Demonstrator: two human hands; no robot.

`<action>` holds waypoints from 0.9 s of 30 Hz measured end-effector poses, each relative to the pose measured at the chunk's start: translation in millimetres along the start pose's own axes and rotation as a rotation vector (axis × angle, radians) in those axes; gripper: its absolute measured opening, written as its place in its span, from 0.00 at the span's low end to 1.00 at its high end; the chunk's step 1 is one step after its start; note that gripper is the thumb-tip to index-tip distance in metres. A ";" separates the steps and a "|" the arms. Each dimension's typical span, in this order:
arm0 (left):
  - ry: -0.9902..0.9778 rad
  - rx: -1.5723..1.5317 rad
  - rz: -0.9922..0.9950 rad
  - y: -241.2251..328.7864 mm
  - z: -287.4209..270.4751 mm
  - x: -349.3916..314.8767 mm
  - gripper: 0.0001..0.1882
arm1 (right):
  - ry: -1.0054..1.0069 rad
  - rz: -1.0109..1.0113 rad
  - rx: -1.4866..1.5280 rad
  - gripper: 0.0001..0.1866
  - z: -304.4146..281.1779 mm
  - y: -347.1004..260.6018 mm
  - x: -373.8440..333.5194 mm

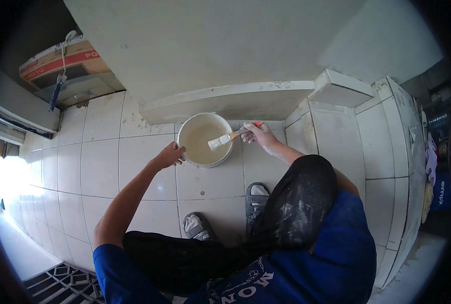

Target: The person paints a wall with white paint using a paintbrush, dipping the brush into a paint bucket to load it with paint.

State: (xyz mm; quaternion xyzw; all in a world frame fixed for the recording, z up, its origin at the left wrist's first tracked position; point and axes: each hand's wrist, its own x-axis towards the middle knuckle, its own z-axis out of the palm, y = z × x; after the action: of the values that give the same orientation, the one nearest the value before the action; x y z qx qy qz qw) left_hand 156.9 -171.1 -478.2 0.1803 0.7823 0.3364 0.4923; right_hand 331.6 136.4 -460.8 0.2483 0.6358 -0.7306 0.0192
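A round white bucket stands on the tiled floor in front of me, with pale, cream-coloured liquid inside. My left hand grips its left rim, fingers closed over the edge. In my right hand is a paintbrush, held by its handle, which shows a bit of red at the end. The brush's bristles are coated white and hang over the right part of the bucket's opening. Whether they touch the liquid I cannot tell. White smears mark my right hand.
Behind the bucket rises a grey-green wall with a low ledge along its foot. A tiled step borders the right. Cardboard boxes and a hanging paint roller are at the far left. A dark metal grating lies lower left.
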 end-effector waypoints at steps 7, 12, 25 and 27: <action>0.097 0.063 0.071 -10.9 7.2 5.7 0.19 | 0.020 -0.072 0.149 0.17 -3.7 -25.6 -6.0; 0.070 0.194 0.120 9.6 16.3 8.8 0.18 | 0.110 -0.187 0.218 0.16 -31.7 -63.2 -6.1; 0.036 0.220 0.157 11.4 18.9 16.7 0.22 | 0.277 -0.789 -0.626 0.16 -59.3 -123.1 -6.3; 0.024 0.255 0.155 8.2 16.4 18.0 0.22 | 0.311 -0.943 -0.964 0.16 -49.5 -126.8 -14.1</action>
State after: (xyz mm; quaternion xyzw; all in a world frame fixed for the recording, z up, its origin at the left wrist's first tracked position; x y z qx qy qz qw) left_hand 163.0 -148.5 -488.9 0.2970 0.8082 0.2734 0.4287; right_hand 317.1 203.1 -342.2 0.0109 0.9250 -0.2527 -0.2837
